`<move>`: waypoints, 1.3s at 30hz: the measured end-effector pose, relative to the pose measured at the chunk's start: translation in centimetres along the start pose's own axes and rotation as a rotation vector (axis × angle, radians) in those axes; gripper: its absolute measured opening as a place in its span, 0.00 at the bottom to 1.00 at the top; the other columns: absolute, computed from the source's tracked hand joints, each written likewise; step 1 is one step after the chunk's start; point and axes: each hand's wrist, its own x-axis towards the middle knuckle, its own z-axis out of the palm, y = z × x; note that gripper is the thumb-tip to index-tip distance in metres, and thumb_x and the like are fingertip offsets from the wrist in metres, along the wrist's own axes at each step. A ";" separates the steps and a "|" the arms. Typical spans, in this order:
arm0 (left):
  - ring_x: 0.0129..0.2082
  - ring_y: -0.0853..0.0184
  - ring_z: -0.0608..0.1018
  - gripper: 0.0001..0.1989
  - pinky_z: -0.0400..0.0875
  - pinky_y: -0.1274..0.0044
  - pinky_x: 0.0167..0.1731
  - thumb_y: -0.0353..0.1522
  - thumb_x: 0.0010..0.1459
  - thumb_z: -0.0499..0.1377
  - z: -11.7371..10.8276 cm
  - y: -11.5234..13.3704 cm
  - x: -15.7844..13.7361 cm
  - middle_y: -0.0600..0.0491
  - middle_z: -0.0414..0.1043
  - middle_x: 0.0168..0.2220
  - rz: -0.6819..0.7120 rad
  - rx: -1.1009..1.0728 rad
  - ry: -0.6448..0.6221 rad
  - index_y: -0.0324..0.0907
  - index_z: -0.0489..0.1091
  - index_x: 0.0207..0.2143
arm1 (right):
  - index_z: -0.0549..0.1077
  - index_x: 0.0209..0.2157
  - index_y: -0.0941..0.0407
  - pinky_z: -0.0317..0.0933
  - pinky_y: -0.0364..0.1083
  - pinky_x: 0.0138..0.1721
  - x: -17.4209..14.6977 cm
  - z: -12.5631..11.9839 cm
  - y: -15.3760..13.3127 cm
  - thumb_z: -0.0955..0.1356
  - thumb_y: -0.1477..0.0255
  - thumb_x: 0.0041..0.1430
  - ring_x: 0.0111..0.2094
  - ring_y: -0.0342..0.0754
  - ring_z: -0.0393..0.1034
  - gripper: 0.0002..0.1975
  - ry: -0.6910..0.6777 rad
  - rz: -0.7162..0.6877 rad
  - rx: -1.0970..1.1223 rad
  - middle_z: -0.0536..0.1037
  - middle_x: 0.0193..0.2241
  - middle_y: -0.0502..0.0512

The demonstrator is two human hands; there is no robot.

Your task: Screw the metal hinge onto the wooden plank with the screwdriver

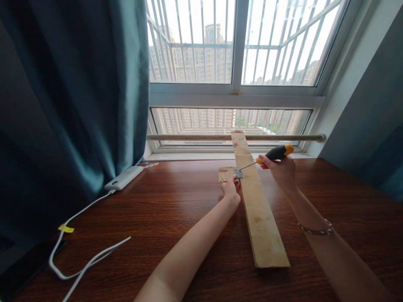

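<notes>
A long wooden board [262,214] lies lengthwise on the table, its far end by the window. Against its left side sits a small wood piece [224,173], and a metal hinge [238,173] spans the two. My left hand [231,191] is closed at the near edge of the small piece and the hinge, fingertips touching them. In my right hand [281,170] is a screwdriver [277,153] with a black and yellow handle, held tilted. Its shaft slants down leftward, and the tip meets the hinge. Whether a screw is under the tip is too small to tell.
The brown wood-grain table [176,201] runs up to the window sill. A white power bank [124,178] with a white cable [85,205] lies on the left, beside a blue curtain [126,84]. A horizontal rail [195,137] crosses before the window.
</notes>
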 end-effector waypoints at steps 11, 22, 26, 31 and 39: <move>0.17 0.72 0.72 0.09 0.67 0.79 0.20 0.24 0.44 0.61 0.1 -0.1 0.2 0.57 0.69 0.19 -0.007 0.001 0.011 0.40 0.61 0.25 | 0.76 0.28 0.60 0.75 0.49 0.27 0.5 -0.1 0.6 0.77 0.66 0.36 0.25 0.53 0.77 0.16 -0.195 0.063 0.265 0.81 0.26 0.56; 0.17 0.71 0.72 0.09 0.67 0.79 0.21 0.25 0.44 0.62 0.0 0.1 -0.1 0.56 0.69 0.19 -0.019 0.015 0.000 0.40 0.62 0.25 | 0.77 0.28 0.60 0.75 0.51 0.32 0.9 -0.7 0.8 0.77 0.67 0.35 0.31 0.55 0.77 0.17 -0.309 0.101 0.240 0.81 0.29 0.58; 0.17 0.72 0.72 0.09 0.67 0.79 0.20 0.25 0.43 0.62 0.1 0.1 -0.2 0.56 0.70 0.20 -0.022 0.013 -0.007 0.39 0.63 0.26 | 0.78 0.27 0.61 0.75 0.50 0.30 1.1 -0.5 1.1 0.77 0.66 0.35 0.28 0.55 0.77 0.17 -0.287 0.117 0.250 0.81 0.26 0.58; 0.17 0.72 0.72 0.08 0.67 0.79 0.21 0.24 0.44 0.61 0.1 0.0 -0.1 0.56 0.69 0.19 -0.013 0.002 -0.002 0.39 0.62 0.25 | 0.78 0.28 0.60 0.74 0.48 0.28 0.3 -0.2 0.4 0.76 0.66 0.36 0.27 0.54 0.77 0.16 -0.214 0.085 0.141 0.81 0.27 0.57; 0.18 0.72 0.71 0.09 0.68 0.79 0.22 0.24 0.45 0.61 0.0 0.2 -0.2 0.57 0.67 0.19 -0.015 0.026 0.007 0.40 0.62 0.25 | 0.73 0.16 0.57 0.68 0.46 0.26 -2.2 1.2 -0.7 0.72 0.58 0.45 0.22 0.55 0.76 0.18 0.027 -0.093 -0.145 0.76 0.14 0.57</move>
